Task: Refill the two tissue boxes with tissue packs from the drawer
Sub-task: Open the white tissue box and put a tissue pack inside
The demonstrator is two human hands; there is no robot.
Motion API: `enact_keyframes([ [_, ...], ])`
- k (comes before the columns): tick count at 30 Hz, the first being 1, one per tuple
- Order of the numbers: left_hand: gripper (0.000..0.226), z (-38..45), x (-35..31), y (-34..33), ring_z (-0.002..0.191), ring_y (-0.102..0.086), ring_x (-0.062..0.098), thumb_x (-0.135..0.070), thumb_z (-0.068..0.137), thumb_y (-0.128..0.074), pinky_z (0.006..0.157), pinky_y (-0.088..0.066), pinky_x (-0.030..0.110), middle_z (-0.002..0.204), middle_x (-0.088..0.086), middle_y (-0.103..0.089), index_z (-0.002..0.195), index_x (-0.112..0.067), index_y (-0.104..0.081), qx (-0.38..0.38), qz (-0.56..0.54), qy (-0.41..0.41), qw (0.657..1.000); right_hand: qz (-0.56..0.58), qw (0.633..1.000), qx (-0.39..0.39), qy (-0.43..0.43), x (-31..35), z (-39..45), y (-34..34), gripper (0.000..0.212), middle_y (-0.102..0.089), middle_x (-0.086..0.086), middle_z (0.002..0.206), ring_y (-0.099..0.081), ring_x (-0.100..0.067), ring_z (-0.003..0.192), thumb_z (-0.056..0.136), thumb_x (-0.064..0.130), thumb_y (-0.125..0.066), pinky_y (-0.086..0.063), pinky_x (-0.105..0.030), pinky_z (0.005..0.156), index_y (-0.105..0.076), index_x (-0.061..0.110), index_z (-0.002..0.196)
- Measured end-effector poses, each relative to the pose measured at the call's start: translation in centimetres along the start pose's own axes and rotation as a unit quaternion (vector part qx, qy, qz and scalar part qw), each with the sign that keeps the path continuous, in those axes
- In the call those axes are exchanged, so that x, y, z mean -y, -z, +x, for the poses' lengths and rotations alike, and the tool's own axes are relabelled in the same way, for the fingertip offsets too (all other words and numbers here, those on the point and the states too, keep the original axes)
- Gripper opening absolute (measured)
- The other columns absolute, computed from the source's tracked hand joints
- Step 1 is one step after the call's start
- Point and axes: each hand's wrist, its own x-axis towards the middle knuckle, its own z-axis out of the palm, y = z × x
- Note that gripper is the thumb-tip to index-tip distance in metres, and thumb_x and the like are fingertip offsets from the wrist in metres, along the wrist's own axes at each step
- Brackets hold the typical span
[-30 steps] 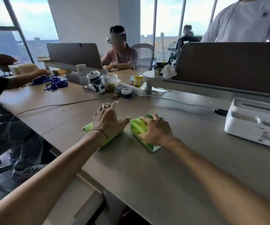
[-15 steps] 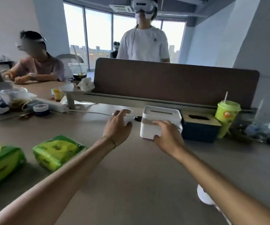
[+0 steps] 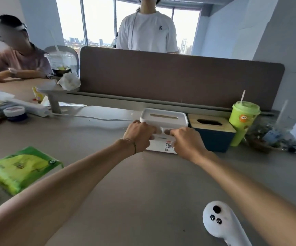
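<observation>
Both the left hand point(image 3: 140, 134) and right hand point(image 3: 186, 142) grip the white tissue box point(image 3: 164, 119), fingers curled on its near rim; a green tissue pack point(image 3: 21, 168) lies on the desk point(image 3: 143, 183) far left of them.

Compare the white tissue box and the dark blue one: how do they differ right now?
The white tissue box is all white with a narrow slot; the dark blue tissue box has a wooden lid with a wider oval opening. The left hand and right hand grip the white one; the blue one is untouched. Both sit side by side on the desk with no tissue showing.
</observation>
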Motion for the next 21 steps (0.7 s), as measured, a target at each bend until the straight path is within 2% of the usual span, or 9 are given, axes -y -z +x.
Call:
enact_keyframes([
  [3, 0.048, -2.0, -0.9, 1.4, 0.111, -0.06, 0.033, -0.013, 0.093, -0.058, 0.093, -0.048, 0.033, 0.12, 0.007, -0.068, 0.135, -0.037, -0.059, -0.006, -0.011, 0.003, 1.0, 0.015, 1.0, -0.011, 0.007, 0.5, -1.6, 1.1, 0.033, -0.075, -0.005, 0.103, -0.069, -0.021, 0.09, 0.084, 0.006, -0.069, -0.059, -0.033, 0.075, -0.073, 0.017, 0.114],
  [8, 0.053, -8.2, -2.8, 4.9, 0.114, -0.063, 0.029, -0.009, 0.093, -0.061, 0.098, -0.05, 0.033, 0.127, 0.002, -0.066, 0.139, -0.037, -0.055, -0.006, -0.064, -0.011, 0.998, 0.049, 0.998, -0.034, 0.037, 2.9, -6.7, 4.3, 0.025, -0.073, -0.002, 0.096, -0.063, -0.019, 0.087, 0.077, 0.007, -0.076, -0.056, -0.032, 0.066, -0.076, 0.013, 0.101],
  [12, 0.05, -13.4, -4.0, 6.8, 0.111, -0.065, 0.026, -0.017, 0.095, -0.06, 0.096, -0.051, 0.029, 0.127, -0.002, -0.068, 0.139, -0.041, -0.054, -0.007, -0.012, -0.043, 0.999, 0.054, 0.996, -0.033, 0.055, 5.1, -11.2, 6.1, 0.028, -0.067, 0.001, 0.09, -0.062, -0.019, 0.085, 0.073, 0.008, -0.079, -0.054, -0.032, 0.062, -0.077, 0.015, 0.1],
  [17, 0.047, -18.3, -4.6, 7.3, 0.106, -0.066, 0.025, -0.022, 0.096, -0.058, 0.088, -0.05, 0.029, 0.123, -0.002, -0.069, 0.138, -0.042, -0.052, 0.002, 0.016, -0.071, 0.997, 0.079, 0.994, 0.002, 0.078, 7.2, -15.2, 6.8, 0.025, -0.066, 0.001, 0.102, -0.06, -0.018, 0.097, 0.081, 0.012, -0.074, -0.057, -0.038, 0.076, -0.074, 0.015, 0.107],
  [21, 0.041, -19.8, -4.4, 6.8, 0.109, -0.065, 0.027, -0.021, 0.094, -0.06, 0.09, -0.052, 0.032, 0.126, 0.001, -0.068, 0.132, -0.035, -0.059, -0.002, -0.066, -0.068, 0.996, 0.098, 0.992, 0.004, 0.076, 7.5, -16.2, 6.6, 0.027, -0.066, 0.0, 0.101, -0.061, -0.021, 0.099, 0.083, 0.013, -0.075, -0.054, -0.039, 0.078, -0.072, 0.014, 0.11],
])
